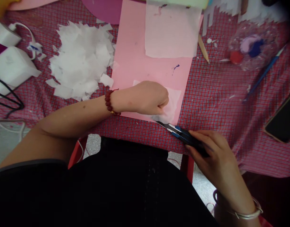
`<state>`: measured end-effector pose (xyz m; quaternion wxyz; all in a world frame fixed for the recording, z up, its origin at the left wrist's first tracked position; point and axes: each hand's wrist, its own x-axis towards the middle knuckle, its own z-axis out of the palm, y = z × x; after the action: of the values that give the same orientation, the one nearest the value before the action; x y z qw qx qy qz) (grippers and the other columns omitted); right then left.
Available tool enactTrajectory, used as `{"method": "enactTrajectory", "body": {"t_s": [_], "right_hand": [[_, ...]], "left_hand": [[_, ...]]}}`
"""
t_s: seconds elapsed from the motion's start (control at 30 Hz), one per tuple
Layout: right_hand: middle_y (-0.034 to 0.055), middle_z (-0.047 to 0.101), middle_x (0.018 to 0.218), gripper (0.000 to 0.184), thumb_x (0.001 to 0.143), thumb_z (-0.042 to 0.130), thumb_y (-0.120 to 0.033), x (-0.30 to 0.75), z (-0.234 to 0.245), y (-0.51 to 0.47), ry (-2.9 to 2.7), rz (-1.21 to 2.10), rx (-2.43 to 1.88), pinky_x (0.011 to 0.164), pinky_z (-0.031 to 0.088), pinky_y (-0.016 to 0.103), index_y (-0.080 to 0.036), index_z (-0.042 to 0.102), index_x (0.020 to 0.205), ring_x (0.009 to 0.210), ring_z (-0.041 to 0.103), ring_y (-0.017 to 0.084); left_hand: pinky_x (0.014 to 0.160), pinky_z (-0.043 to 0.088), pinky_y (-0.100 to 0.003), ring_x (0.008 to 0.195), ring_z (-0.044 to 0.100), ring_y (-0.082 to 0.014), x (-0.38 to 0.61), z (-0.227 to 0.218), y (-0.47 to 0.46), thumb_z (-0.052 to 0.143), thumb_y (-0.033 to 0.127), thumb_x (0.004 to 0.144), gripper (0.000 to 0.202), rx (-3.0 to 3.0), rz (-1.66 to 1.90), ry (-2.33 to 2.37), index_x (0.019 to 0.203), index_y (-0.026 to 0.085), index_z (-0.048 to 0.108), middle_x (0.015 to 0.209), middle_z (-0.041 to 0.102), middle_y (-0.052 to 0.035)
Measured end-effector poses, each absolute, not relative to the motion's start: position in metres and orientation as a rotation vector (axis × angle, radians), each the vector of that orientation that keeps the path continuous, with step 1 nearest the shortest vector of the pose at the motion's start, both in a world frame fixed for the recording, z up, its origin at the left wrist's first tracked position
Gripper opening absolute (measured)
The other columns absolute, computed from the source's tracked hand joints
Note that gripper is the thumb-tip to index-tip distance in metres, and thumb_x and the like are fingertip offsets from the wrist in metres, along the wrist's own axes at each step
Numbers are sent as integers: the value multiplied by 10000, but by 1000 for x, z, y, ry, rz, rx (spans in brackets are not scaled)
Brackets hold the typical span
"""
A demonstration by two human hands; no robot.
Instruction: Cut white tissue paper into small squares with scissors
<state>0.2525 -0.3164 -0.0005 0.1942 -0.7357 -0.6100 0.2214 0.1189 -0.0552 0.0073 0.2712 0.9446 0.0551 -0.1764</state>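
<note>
My right hand [212, 151] grips a dark utility knife [189, 137] with blue parts. The knife's extended blade points up and left, at the near edge of a thin white paper piece [174, 97]. My left hand [148, 96] is closed, knuckles up, pinching that paper over a pink sheet [130, 60]; its fingertips are hidden beneath. The blade's tip touches or lies just under the paper's lower edge. Left of the pink sheet is a heap of cut white paper pieces [80, 61]. A larger thin white sheet [172, 31] lies on the pink sheet's far part.
A red checked cloth [140, 129] covers the table. On the right are a clear palette with coloured blobs [253, 47], a blue brush [265, 74], a wooden stick [203, 49] and a dark phone [283, 118]. White boxy items [16, 66] and black cables [11, 101] lie left.
</note>
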Motion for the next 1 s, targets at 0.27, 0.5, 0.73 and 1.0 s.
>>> {"method": "enactTrajectory", "body": {"t_s": [0.27, 0.5, 0.73, 1.0], "right_hand": [[135, 619, 1070, 342, 898, 632, -236, 252, -7, -327, -1716, 544, -2052, 824, 535, 507, -177, 579, 1231, 955, 612, 298], [148, 627, 1067, 313, 899, 635, -247, 255, -11, -324, -1735, 484, -2018, 820, 537, 499, -149, 603, 1194, 959, 611, 301], [137, 633, 1047, 305, 897, 636, -242, 254, -9, -320, -1734, 454, -2031, 826, 536, 502, -164, 606, 1190, 951, 611, 301], [136, 653, 1036, 304, 891, 648, -253, 252, -9, -320, -1733, 432, -2062, 850, 527, 512, -157, 617, 1178, 966, 613, 306]], "left_hand": [[598, 316, -273, 620, 522, -130, 115, 19, -34, 425, 380, 942, 392, 2345, -392, 27, 794, 131, 688, 722, 655, -48], [566, 321, -242, 576, 502, -112, 63, 29, -25, 543, 458, 873, 339, 2309, -405, 317, 804, 150, 666, 671, 611, -1], [642, 372, -244, 675, 536, -119, 36, 23, -34, 548, 343, 844, 228, 2310, -348, 379, 760, 161, 656, 772, 617, -16], [614, 341, -261, 594, 493, -115, 40, 15, -39, 499, 292, 855, 273, 2522, -319, 497, 620, 167, 562, 673, 569, -1]]}}
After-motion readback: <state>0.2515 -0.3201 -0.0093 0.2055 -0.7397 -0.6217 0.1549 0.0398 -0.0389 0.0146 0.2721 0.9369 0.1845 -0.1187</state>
